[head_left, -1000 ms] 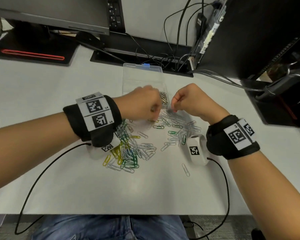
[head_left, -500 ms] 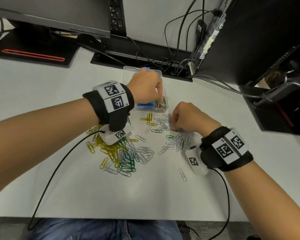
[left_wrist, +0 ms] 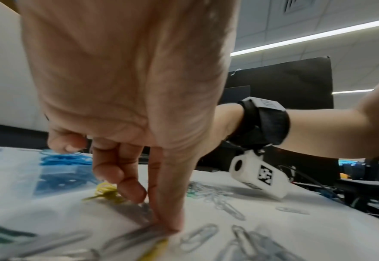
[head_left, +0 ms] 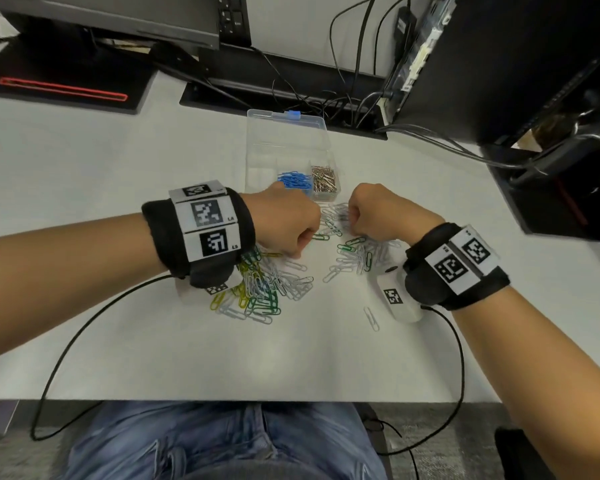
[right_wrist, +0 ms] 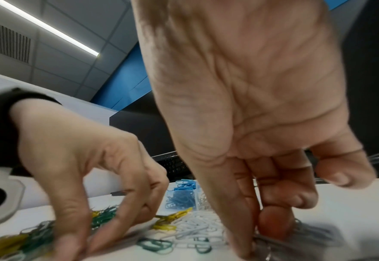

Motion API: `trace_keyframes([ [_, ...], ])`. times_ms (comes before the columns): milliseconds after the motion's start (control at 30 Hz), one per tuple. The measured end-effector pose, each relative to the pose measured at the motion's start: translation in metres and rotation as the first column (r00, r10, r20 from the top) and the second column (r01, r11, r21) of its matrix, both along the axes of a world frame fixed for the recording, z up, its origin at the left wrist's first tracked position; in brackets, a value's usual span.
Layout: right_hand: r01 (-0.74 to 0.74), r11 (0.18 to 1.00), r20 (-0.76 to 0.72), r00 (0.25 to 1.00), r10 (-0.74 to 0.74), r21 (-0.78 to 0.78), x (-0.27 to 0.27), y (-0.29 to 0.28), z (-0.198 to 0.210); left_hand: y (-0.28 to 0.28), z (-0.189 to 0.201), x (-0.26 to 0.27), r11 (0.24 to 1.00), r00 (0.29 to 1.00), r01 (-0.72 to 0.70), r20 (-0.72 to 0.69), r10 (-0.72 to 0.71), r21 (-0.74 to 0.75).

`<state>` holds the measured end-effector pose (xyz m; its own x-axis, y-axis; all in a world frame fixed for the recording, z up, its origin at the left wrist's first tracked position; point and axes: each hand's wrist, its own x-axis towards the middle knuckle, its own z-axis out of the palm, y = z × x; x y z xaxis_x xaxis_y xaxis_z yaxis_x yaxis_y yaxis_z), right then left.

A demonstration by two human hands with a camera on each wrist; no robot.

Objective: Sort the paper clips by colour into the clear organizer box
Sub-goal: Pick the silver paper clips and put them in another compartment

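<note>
The clear organizer box point(head_left: 286, 147) stands open at the back of the white table, with blue clips point(head_left: 294, 180) and silver clips point(head_left: 323, 177) in its two near compartments. Loose yellow, green and silver clips point(head_left: 262, 289) lie in front of it. My left hand point(head_left: 291, 251) is down on the pile's far edge, fingers curled, its thumb tip point(left_wrist: 172, 227) pressing a clip against the table. My right hand point(head_left: 355, 230) is over a smaller silver and green cluster point(head_left: 355, 259), and in the right wrist view my right hand point(right_wrist: 257, 236) pinches several silver clips between thumb and forefinger.
One silver clip point(head_left: 371, 318) lies alone near my right wrist. A monitor base point(head_left: 59, 74) stands at the back left, a tangle of cables point(head_left: 326, 98) lies behind the box, and black equipment point(head_left: 551, 168) stands at the right. The table's front edge point(head_left: 257, 398) is near my lap.
My left hand has come back from the blue compartment of the box down to the loose pile. My right hand has stayed over its cluster of clips.
</note>
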<state>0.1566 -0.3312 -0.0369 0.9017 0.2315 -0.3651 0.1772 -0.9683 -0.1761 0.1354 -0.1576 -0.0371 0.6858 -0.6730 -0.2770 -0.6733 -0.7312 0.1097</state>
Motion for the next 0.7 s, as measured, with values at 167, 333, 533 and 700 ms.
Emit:
trace_keyframes([
  [167, 0.025, 0.981, 0.039, 0.999, -0.033, 0.191, -0.002, -0.010, 0.007, 0.010, 0.008, 0.002, 0.988, 0.998, -0.065, -0.019, 0.063, -0.140],
  [333, 0.064, 0.936, 0.008, 0.997, -0.071, 0.346, 0.000, -0.018, 0.007, 0.004, 0.004, -0.014, 0.991, 0.986, 0.003, -0.162, -0.025, -0.134],
  [533, 0.050, 0.926, -0.010, 0.999, -0.049, 0.374, -0.004, -0.018, 0.006, -0.004, 0.000, -0.022, 0.998, 0.987, 0.031, -0.153, -0.039, -0.057],
  [700, 0.087, 0.873, 0.073, 0.988, -0.139, 0.480, 0.003, -0.016, 0.010, -0.008, 0.002, -0.027, 0.997, 0.988, 0.028, -0.147, -0.039, -0.079],
])
